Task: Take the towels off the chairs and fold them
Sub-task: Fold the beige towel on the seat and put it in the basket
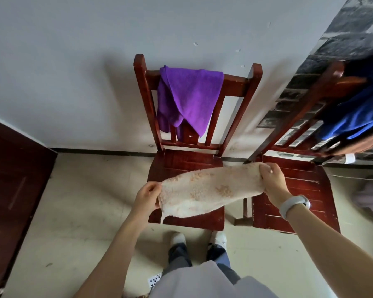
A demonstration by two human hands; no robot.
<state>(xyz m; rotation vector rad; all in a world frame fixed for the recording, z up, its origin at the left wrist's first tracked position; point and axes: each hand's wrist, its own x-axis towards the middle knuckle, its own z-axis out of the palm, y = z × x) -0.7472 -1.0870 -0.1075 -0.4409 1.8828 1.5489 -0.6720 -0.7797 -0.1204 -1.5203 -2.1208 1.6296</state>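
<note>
A cream, fluffy towel [209,188] is stretched between my hands above the seat of the middle wooden chair [181,160]. My left hand [148,196] grips its left end and my right hand [272,181] grips its right end. A purple towel [187,97] hangs over that chair's backrest. On the right, a second wooden chair [297,186] carries a blue towel [357,112] draped over its backrest, partly cut off by the frame edge.
A white wall stands behind the chairs. A dark wooden door [13,168] is at the left. A pale cloth heap [370,196] lies on the floor at the far right. My feet [198,239] stand on the tiled floor just before the middle chair.
</note>
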